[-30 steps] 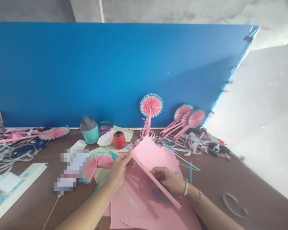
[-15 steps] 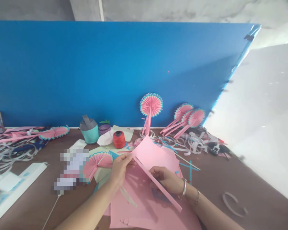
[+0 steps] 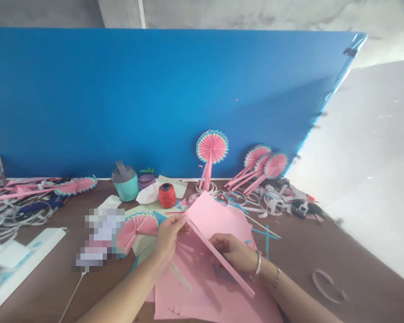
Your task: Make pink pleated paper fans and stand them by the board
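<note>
A pink paper sheet point(image 3: 218, 213) with a long narrow folded strip point(image 3: 227, 264) along its near edge is held up at a slant. My left hand point(image 3: 170, 235) pinches its left end between thumb and fingers. My right hand point(image 3: 234, 253) is closed at the middle of the strip, fingers curled and their tips partly hidden behind it. A dark greyish patch shows below the strip by this hand; I cannot tell what it is. Under both hands lie larger pink sheets point(image 3: 185, 300). Close to my left hand is a pleated pink fan point(image 3: 139, 226) with blue edging.
A round paper fan point(image 3: 212, 147) stands against the blue panel point(image 3: 155, 98), with several more fans point(image 3: 275, 166) to its right. Behind my hands are a red thread spool point(image 3: 167, 196) and a teal cup point(image 3: 126, 186). A white power strip point(image 3: 30, 258) lies left, a white ring point(image 3: 326, 285) right.
</note>
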The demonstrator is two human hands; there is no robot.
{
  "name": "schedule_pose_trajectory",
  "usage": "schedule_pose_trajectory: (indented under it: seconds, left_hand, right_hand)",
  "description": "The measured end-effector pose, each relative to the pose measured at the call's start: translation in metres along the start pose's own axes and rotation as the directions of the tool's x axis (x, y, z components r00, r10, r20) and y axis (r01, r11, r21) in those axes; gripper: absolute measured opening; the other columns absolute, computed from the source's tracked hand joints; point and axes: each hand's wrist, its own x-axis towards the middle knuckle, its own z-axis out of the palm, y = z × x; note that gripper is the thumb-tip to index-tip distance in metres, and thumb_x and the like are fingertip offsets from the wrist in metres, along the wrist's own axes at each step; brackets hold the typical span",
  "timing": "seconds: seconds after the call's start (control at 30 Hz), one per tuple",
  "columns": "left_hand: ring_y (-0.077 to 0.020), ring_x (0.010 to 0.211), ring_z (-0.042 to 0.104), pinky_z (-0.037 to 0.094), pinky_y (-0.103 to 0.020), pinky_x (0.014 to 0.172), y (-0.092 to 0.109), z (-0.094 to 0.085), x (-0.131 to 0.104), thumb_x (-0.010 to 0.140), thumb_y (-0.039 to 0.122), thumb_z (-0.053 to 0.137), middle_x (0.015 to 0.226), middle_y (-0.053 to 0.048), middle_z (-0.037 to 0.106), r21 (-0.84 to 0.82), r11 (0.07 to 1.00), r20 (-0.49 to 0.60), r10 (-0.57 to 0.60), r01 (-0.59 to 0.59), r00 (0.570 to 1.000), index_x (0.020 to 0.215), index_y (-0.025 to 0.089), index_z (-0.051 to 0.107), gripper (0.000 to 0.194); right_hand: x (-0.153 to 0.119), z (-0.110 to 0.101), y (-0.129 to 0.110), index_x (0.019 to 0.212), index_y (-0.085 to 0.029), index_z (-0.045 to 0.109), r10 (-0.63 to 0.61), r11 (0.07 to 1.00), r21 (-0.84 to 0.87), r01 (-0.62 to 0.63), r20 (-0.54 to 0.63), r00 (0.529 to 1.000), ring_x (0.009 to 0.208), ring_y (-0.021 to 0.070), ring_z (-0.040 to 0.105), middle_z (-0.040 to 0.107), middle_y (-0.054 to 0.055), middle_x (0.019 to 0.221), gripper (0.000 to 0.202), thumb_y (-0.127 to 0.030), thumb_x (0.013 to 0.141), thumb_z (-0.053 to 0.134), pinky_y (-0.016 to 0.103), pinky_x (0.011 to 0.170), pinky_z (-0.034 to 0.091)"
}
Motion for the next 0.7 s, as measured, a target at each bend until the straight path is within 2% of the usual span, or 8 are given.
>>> schedule_pose_trajectory:
  seconds: [0.27, 0.5, 0.7]
  left_hand:
    - [-0.0118, 0.056, 0.058, 0.047, -0.021, 0.053, -0.0034, 0.0015, -0.0018, 0.051, 0.048, 0.082, 0.056, -0.001, 0.063, 0.045, 0.999, 0.007, 0.014, -0.014, 1.0, 0.061, 0.013, 0.066, 0.04]
    - [-0.0125, 0.055, 0.058, 0.047, -0.022, 0.053, -0.0049, 0.0002, 0.0005, 0.053, 0.05, 0.081, 0.054, -0.001, 0.062, 0.055, 0.998, 0.017, 0.022, -0.023, 1.0, 0.059, 0.014, 0.064, 0.04]
    - [-0.0119, 0.053, 0.057, 0.047, -0.022, 0.052, -0.0032, 0.001, -0.0014, 0.052, 0.05, 0.081, 0.054, 0.0, 0.061, 0.073, 0.997, 0.016, 0.02, -0.021, 1.0, 0.058, 0.014, 0.064, 0.04]
  right_hand:
    - [0.0018, 0.0047, 0.0014, 0.07, -0.017, 0.05, -0.019, 1.0, 0.023, 0.019, -0.011, 1.0, 0.038, 0.006, 0.049, 0.057, -0.008, 0.052, 0.032, -0.03, 0.057, 0.076, 0.018, 0.037, 0.041]
    - [0.0016, 0.0002, 0.0052, 0.078, -0.017, 0.051, 0.03, 0.999, 0.027, -0.031, 0.012, 0.999, 0.04, 0.0102, 0.056, 0.061, -0.005, 0.054, 0.033, -0.029, 0.057, 0.074, 0.021, 0.039, 0.046]
    - [0.0014, 0.0016, 0.0038, 0.075, -0.017, 0.051, 0.006, 1.0, 0.027, -0.007, 0.01, 1.0, 0.044, 0.0104, 0.057, 0.06, -0.006, 0.055, 0.035, -0.031, 0.057, 0.077, 0.022, 0.042, 0.045]
